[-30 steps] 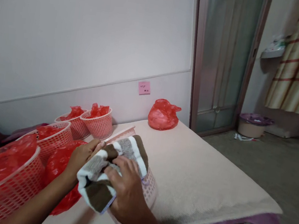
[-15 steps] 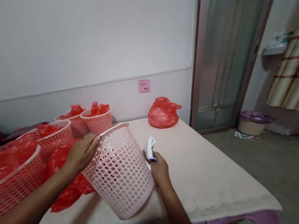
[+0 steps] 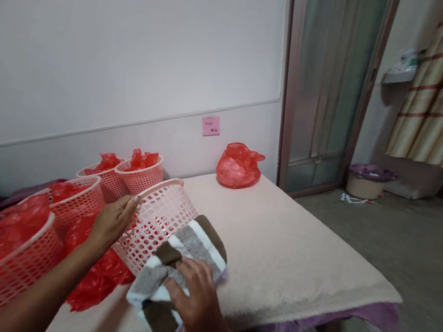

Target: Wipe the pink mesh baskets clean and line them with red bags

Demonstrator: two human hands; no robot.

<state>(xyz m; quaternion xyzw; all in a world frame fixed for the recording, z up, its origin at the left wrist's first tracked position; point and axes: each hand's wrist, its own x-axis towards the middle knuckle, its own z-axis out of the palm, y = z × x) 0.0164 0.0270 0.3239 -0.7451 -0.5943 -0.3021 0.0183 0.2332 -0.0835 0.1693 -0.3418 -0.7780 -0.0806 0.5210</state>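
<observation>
A pale pink perforated plastic basket point(image 3: 154, 217) is tilted over the bed, its rim toward the upper left. My left hand point(image 3: 113, 220) grips that rim, thumb on the outside and fingers out of sight. Against the basket's lower side lies a striped cloth point(image 3: 191, 243) in brown, grey and white. My right hand point(image 3: 197, 297) presses the cloth onto the basket, fingers bunching its folds. Just left of the basket sits a crumpled red plastic bag point(image 3: 100, 280).
Several pink baskets point(image 3: 141, 176) with red bags inside stand along the left. A knotted red bag point(image 3: 239, 167) rests on the cream bed cover point(image 3: 294, 261) near the wall. Beyond the bed are a sliding glass door point(image 3: 328, 82) and a lined bin point(image 3: 366, 185) on the floor.
My right hand has moved from the basket's right side down to its lower near side. The bunched cloth is now spread over the basket. My left hand keeps its grip on the rim.
</observation>
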